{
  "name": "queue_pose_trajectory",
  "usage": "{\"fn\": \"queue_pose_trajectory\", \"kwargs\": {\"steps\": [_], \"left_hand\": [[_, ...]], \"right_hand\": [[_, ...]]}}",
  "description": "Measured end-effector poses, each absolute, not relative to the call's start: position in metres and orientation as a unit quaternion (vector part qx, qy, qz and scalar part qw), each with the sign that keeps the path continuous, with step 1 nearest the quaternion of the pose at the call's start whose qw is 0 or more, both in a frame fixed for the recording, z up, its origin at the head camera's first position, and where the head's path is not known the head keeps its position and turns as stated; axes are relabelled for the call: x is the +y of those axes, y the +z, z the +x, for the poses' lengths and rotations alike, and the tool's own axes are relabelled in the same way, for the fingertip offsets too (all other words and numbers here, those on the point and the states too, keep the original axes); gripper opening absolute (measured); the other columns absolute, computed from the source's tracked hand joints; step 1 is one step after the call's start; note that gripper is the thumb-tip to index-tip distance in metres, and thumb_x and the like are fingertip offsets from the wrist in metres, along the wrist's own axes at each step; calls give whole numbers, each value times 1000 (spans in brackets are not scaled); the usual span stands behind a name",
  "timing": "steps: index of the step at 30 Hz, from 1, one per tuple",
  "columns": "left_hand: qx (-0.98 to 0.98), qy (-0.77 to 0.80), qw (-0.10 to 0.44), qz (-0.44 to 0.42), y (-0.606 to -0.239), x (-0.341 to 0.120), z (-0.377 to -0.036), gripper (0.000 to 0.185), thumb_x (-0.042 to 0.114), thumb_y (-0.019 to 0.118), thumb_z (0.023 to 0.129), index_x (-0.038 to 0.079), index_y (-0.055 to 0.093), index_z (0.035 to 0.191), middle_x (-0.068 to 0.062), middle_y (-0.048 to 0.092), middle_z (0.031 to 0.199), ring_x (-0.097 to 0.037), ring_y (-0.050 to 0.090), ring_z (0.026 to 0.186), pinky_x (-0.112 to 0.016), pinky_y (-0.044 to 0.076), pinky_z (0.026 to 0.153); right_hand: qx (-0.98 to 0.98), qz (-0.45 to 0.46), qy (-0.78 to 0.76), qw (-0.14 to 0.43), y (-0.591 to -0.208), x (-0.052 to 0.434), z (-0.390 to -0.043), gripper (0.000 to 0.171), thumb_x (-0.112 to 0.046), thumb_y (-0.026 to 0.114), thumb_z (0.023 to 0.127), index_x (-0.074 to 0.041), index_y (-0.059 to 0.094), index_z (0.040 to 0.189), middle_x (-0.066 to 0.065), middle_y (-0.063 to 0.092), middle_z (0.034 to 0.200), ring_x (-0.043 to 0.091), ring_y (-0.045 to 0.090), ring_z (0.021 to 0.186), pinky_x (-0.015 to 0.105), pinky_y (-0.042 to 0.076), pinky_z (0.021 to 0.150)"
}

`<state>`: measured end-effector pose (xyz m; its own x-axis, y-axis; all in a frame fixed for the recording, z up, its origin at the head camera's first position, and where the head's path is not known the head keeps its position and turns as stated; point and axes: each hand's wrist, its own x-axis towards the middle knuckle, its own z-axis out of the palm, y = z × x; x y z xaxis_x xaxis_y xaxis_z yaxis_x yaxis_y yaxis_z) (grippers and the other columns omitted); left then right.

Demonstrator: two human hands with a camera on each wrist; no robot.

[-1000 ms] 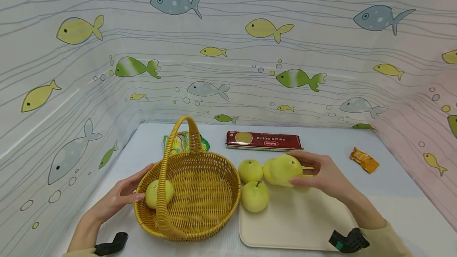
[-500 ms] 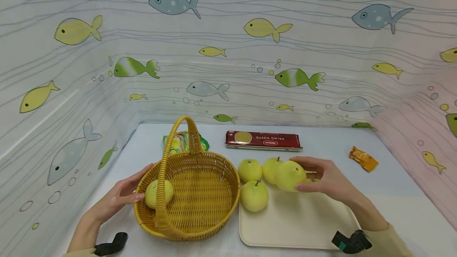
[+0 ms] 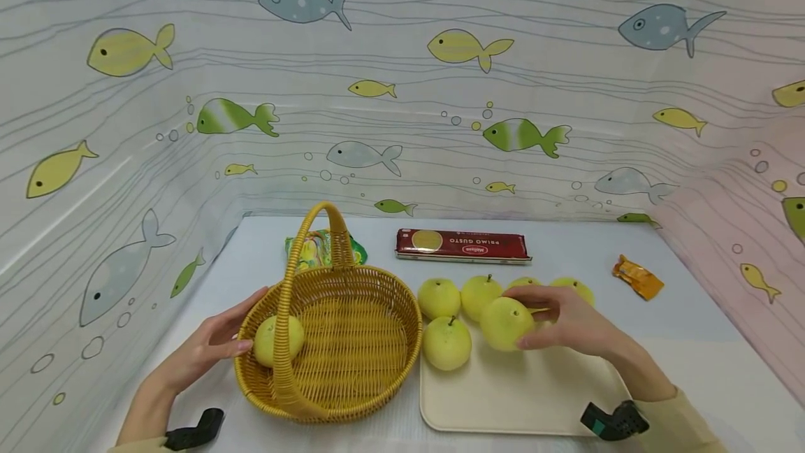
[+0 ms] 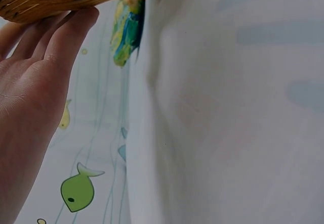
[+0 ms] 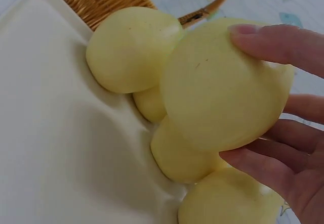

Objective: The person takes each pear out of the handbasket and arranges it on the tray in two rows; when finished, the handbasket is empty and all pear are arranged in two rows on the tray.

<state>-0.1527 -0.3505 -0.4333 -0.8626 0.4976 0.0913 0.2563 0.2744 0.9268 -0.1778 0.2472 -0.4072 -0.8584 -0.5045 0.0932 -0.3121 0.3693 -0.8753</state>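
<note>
My right hand (image 3: 569, 317) grips a pale yellow pear (image 3: 505, 324) between thumb and fingers, raised over the cream tray (image 3: 503, 400). In the right wrist view this held pear (image 5: 223, 87) overlaps other pears behind it. Several pears (image 3: 447, 343) stand along the tray's left and back edges, partly hidden by my right hand. To the left is a yellow wicker basket (image 3: 358, 348) with an arched handle. One pear (image 3: 265, 342) lies inside at its left, partly behind the handle. My left hand (image 3: 201, 348) touches the basket's left side with extended fingers (image 4: 76, 32).
Behind the basket lies a green patterned packet (image 3: 314, 250), partly hidden. A dark red Primo Gusto box (image 3: 464, 246) lies behind the pears, and a small orange packet (image 3: 638, 277) sits at the back right. Fish-printed walls (image 3: 402, 89) enclose the white table.
My right hand has drawn the held pear toward me, away from the back row, uncovering pears there. My left hand and the basket stay put.
</note>
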Motion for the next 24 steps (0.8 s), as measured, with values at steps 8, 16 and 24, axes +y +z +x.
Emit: {"fn": "queue_pose_trajectory", "kwargs": {"steps": [8,16,24], "left_hand": [[773,565,112,265,-431,-349,-152,72,-6,47,95,2,16,160,-8,17,168,5,26,146,-9,29,107],[764,572,115,277,-427,-347,-149,72,-7,47,95,1,15,159,-9,16,168,4,25,147,-9,30,107],[773,565,110,265,-430,-349,-151,72,-6,47,95,3,17,160,-6,18,168,6,27,145,-9,30,106]], "right_hand": [[833,-263,-469,132,-413,242,-178,66,-24,89,73,-11,64,132,6,66,129,5,63,113,27,54,91],[837,-276,-438,178,-418,238,-178,65,-30,88,74,-13,64,132,4,66,131,7,62,115,26,53,93],[824,-293,-434,218,-420,239,-179,65,-29,86,78,-12,61,135,3,64,134,8,61,119,26,52,95]]}}
